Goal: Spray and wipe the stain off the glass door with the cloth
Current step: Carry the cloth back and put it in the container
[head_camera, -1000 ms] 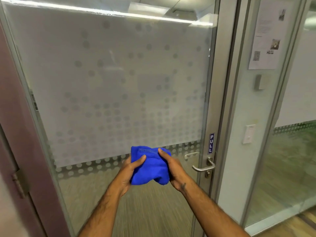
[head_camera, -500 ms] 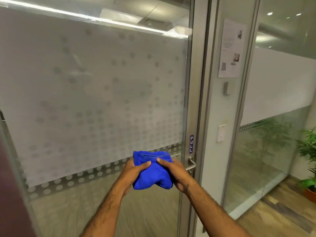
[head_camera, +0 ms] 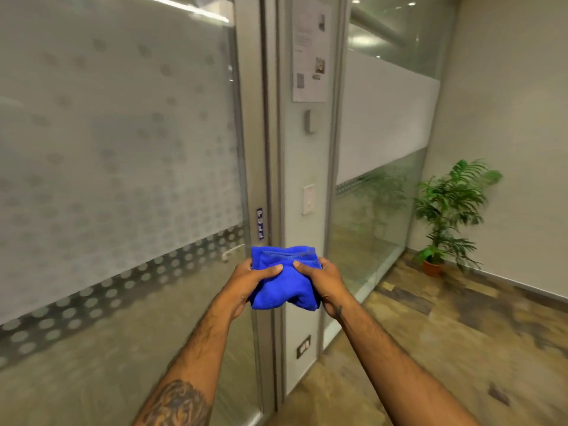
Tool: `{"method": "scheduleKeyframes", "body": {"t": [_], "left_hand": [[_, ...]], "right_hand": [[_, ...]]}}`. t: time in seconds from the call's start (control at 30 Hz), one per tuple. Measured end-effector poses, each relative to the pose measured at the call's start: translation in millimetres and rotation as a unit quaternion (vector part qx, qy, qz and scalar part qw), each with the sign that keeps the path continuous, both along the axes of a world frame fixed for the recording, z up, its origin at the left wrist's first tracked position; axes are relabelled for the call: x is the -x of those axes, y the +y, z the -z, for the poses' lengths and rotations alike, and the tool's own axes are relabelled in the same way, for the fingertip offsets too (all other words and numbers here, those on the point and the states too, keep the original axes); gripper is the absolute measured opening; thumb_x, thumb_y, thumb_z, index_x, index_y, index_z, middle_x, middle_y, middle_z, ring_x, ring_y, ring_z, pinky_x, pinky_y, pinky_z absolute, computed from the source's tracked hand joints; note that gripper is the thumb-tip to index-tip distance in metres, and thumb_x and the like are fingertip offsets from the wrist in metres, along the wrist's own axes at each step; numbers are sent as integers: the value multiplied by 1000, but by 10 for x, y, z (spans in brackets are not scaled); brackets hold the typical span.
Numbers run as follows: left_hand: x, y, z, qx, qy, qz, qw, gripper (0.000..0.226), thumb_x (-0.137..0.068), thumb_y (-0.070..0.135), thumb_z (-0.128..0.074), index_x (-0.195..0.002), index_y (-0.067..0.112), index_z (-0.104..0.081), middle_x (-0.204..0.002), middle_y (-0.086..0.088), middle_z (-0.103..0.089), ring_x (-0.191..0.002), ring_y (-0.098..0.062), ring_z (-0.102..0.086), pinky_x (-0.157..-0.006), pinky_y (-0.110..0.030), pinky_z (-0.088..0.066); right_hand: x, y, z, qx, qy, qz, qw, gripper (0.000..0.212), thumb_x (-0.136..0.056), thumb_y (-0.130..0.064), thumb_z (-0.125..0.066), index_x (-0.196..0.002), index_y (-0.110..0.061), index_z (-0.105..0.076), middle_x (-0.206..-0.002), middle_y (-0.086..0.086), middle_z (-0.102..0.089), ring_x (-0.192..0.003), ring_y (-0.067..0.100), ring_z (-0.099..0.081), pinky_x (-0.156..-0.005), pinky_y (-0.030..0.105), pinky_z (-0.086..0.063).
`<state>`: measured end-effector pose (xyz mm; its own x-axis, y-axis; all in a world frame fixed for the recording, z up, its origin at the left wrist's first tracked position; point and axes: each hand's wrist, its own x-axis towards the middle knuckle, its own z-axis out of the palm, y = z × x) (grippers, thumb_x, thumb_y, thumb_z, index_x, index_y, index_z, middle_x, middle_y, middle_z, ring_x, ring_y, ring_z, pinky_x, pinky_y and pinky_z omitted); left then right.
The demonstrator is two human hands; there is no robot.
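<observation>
Blue microfibre cloth [head_camera: 284,279] is bunched between left hand [head_camera: 247,285] and right hand [head_camera: 327,282], fingers clenched around it, in front of the frosted glass door [head_camera: 116,149]. Judged soft, light, compressible; best gripped as a wad.

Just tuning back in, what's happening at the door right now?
A person holds a crumpled blue cloth out in front, with the left hand and the right hand gripping it from either side, thumbs on top. The cloth is not touching the frosted, dot-patterned glass door, which is to the left. No spray bottle is in view and no stain can be made out, so no wiping is under way. A green potted plant stands in the far corner.
</observation>
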<state>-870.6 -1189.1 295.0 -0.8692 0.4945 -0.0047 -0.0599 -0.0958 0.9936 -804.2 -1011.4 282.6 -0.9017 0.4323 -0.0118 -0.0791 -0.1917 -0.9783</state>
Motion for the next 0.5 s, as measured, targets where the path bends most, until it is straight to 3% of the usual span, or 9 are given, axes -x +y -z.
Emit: {"method": "scheduleKeyframes", "body": {"t": [0.13, 0.33, 0.5], "left_hand": [[-227, 709, 77, 31, 7, 117, 993, 62, -70, 15, -89, -127, 17, -65, -121, -6, -76, -111, -26, -73, -94, -45, -59], [-697, 1795, 139, 54, 25, 172, 983, 57, -77, 0, -83, -125, 25, -64, -114, 2, -78, -107, -21, -74, -73, -30, -61], [-1117, 2713, 151, 51, 30, 205, 977, 58, -78, -1, -81, -130, 18, -62, -119, -4, -76, -105, -22, -74, -70, -27, -60]], "right_hand": [[-402, 662, 86, 12, 0, 59, 998, 32, -81, -15, -79, -107, -4, -66, -100, 12, -77, -91, 25, -75, -74, 36, -62], [-1073, 1629, 184, 1, -6, 127, 992, 30, -84, -11, -77, -110, -3, -65, -103, 14, -76, -94, 27, -74, -81, 42, -61], [-1668, 2411, 185, -13, 3, 172, 985, 31, -84, -13, -77, -111, -4, -65, -102, 11, -77, -88, 20, -75, -66, 29, -59]]}}
